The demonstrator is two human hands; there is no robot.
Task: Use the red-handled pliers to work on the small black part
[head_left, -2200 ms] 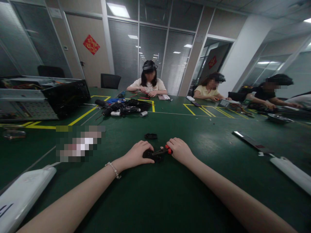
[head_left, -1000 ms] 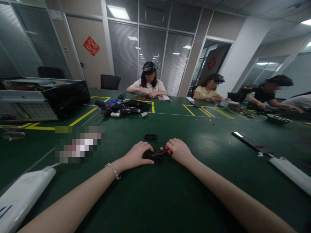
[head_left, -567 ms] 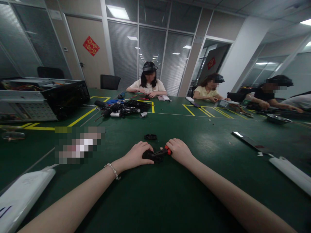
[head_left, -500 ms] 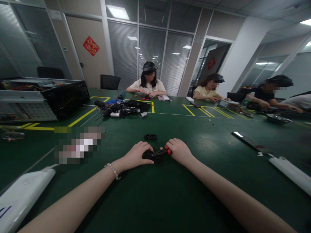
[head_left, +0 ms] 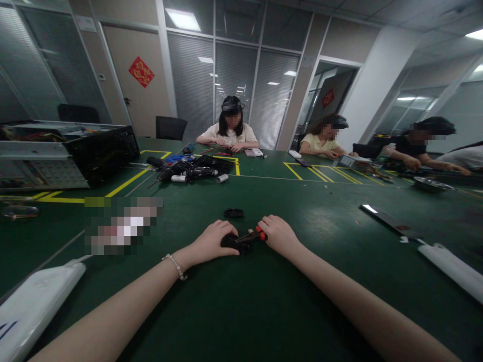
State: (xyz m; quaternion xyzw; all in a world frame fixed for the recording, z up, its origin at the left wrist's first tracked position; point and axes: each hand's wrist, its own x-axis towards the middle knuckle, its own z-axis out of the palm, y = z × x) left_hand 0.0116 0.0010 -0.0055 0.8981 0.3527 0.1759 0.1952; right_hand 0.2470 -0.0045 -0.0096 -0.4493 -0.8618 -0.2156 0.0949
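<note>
My left hand (head_left: 216,238) is closed around a small black part (head_left: 228,242), whose exact kind I cannot make out. Its fingers and thumb grip the part from the left, on the green table (head_left: 241,301). In my right hand (head_left: 278,234) are pliers (head_left: 260,233) with red handles, mostly covered by the fingers. Their metal jaws point left and meet the black part; whether they bite on it is too small to tell. Just beyond the hands lies another black piece (head_left: 234,213), touched by neither hand.
At the left stands an open computer case (head_left: 41,161). A heap of black cables and tools (head_left: 196,168) lies farther back, with white cylinders by it. White packages (head_left: 45,296) flank both arms. Co-workers (head_left: 232,125) sit across the table, and a metal bowl (head_left: 432,184) is far right.
The plier jaws have shifted very slightly at the black part. Both hands keep the same place and hold.
</note>
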